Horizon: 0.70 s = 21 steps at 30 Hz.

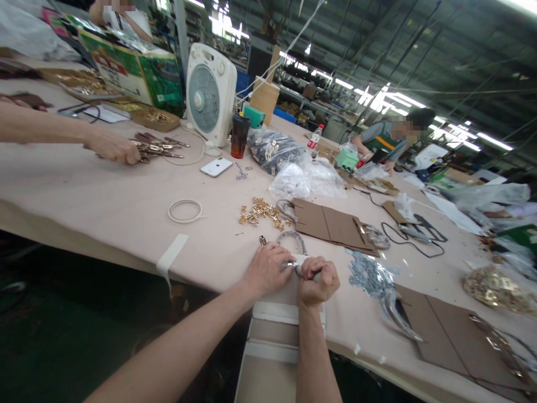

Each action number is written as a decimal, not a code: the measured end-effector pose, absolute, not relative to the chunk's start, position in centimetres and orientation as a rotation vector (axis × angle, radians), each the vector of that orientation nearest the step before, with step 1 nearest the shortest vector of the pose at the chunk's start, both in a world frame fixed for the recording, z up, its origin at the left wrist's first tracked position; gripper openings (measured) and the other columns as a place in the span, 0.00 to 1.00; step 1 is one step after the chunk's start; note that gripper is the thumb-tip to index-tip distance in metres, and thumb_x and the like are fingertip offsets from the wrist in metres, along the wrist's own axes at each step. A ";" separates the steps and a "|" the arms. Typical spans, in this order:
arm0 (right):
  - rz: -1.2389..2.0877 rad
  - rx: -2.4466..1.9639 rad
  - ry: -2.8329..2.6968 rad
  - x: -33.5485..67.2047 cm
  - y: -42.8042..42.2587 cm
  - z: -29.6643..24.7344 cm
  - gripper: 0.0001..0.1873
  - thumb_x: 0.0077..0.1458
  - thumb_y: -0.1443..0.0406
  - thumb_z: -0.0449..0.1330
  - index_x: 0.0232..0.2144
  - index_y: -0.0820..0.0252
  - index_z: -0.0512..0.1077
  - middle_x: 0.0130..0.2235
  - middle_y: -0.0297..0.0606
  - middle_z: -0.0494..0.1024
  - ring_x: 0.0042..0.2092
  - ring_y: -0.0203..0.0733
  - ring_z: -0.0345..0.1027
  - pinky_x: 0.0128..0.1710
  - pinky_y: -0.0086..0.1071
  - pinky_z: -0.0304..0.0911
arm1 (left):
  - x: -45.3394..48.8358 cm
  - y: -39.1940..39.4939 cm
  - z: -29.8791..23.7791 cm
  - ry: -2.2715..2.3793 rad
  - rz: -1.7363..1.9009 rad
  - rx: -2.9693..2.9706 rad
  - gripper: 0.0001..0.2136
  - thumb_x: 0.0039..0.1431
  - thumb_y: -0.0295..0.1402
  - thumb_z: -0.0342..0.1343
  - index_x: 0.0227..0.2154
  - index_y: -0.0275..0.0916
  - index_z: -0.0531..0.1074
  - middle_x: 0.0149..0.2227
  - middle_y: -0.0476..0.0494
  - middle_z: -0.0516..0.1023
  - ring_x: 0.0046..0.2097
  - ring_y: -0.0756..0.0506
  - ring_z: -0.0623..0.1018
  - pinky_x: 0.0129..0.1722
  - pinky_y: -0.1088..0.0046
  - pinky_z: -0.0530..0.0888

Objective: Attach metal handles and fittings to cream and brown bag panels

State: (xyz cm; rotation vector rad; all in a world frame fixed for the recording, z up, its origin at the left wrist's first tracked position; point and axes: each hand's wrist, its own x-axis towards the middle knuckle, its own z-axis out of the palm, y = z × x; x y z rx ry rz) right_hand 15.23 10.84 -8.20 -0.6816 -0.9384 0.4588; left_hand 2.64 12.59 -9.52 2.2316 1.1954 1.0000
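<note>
Where the worktop runs out toward the wearer, both hands work at the middle of its front edge. Listed by size, the worktop comes first. White fan: upright by the back edge, left of centre. Two flat brown panels: one farther in from the front edge than the hands, to their right; the other along the front edge, farther right. Left hand: fingers bent and closed, a small shiny metal piece pinched at the fingertips. Right hand: clenched around a pale piece, mostly covered; its kind cannot be told. A co-worker's hand, toward the left edge, is at a pile of brown straps. Grey loop: just beyond the hands. Phone: flat, in front of the fan. Pale ring: lies flat, nearer the front edge than the phone. Gold clasps: loose heap beyond the left hand, well in from the front edge.
</note>
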 end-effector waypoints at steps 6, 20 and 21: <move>0.411 -0.730 -0.930 14.8 11.2 -8.3 0.18 0.65 0.59 0.55 0.22 0.56 0.65 0.18 0.26 0.57 0.18 0.32 0.51 0.19 0.27 0.49 | 2.6 12.7 -9.3 1.177 0.993 2.237 0.09 0.62 0.32 0.62 0.44 0.47 0.81 0.47 0.47 0.84 0.53 0.40 0.74 0.53 0.58 0.71; 0.435 -1.005 -1.067 15.0 13.0 -8.6 0.22 0.67 0.57 0.53 0.21 0.56 0.63 0.18 0.26 0.60 0.19 0.32 0.52 0.19 0.29 0.50 | 2.7 12.7 -9.5 1.192 0.991 2.233 0.06 0.65 0.34 0.60 0.42 0.46 0.79 0.46 0.47 0.83 0.53 0.39 0.74 0.53 0.58 0.69; 0.429 -1.041 -1.077 15.0 13.2 -8.5 0.22 0.67 0.57 0.53 0.21 0.56 0.63 0.18 0.26 0.60 0.19 0.32 0.52 0.19 0.29 0.50 | 2.6 12.7 -9.4 1.194 0.993 2.233 0.05 0.65 0.34 0.60 0.42 0.46 0.79 0.46 0.47 0.83 0.53 0.39 0.74 0.53 0.58 0.69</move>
